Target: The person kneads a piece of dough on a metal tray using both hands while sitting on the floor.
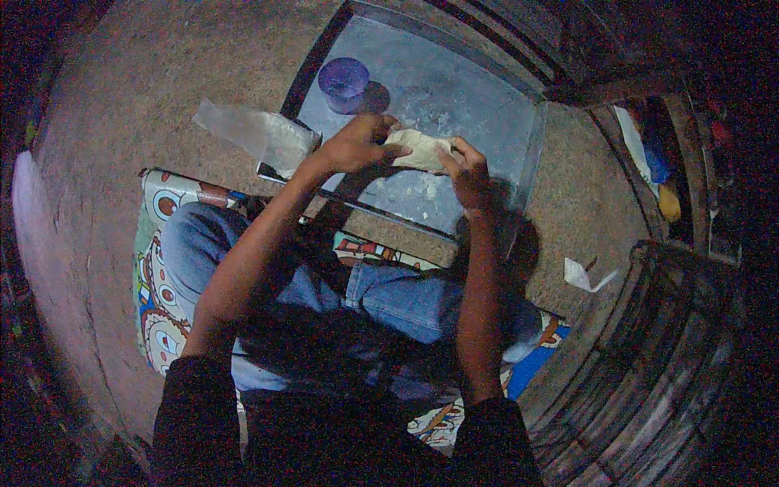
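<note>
A pale, elongated lump of dough (422, 152) is held up between my two hands over a flat glass-like board (479, 89) dusted with white flour. My left hand (361, 144) grips the dough's left end, thumb toward me and fingers on the far side. At the right end, my right hand (468, 172) pinches it between thumb and fingers. Loose flour and crumbs (430, 188) lie on the board under the dough. A purple cup (343, 81) stands on the board beyond my left hand.
A clear plastic bag with white powder (284, 146) rests at the board's left near corner. I sit cross-legged on a cartoon-printed mat (166, 316). A white paper scrap (586, 276) lies on the rough floor to the right, near a slatted bamboo structure (649, 357).
</note>
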Action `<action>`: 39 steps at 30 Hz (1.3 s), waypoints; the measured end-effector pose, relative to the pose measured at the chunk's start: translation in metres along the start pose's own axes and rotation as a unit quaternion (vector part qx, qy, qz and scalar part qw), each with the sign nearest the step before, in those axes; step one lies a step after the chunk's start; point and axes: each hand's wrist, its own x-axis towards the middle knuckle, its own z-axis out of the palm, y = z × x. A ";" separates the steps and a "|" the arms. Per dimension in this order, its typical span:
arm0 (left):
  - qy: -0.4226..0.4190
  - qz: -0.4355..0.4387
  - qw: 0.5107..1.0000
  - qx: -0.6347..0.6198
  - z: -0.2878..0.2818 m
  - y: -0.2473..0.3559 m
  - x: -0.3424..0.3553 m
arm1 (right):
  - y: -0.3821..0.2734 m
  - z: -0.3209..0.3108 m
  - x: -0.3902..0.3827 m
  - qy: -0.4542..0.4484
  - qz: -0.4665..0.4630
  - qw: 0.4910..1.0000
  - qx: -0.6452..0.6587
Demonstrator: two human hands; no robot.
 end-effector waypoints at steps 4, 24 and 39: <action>0.028 -0.038 0.999 -0.018 0.023 0.005 0.005 | 0.029 0.008 0.004 0.161 0.075 0.977 -0.114; 0.289 0.046 0.952 0.087 0.055 -0.009 0.005 | 0.014 0.049 -0.005 0.195 0.153 0.968 0.027; 0.267 0.037 0.962 -0.033 0.031 0.012 0.006 | 0.011 0.049 -0.006 0.045 0.096 0.993 -0.058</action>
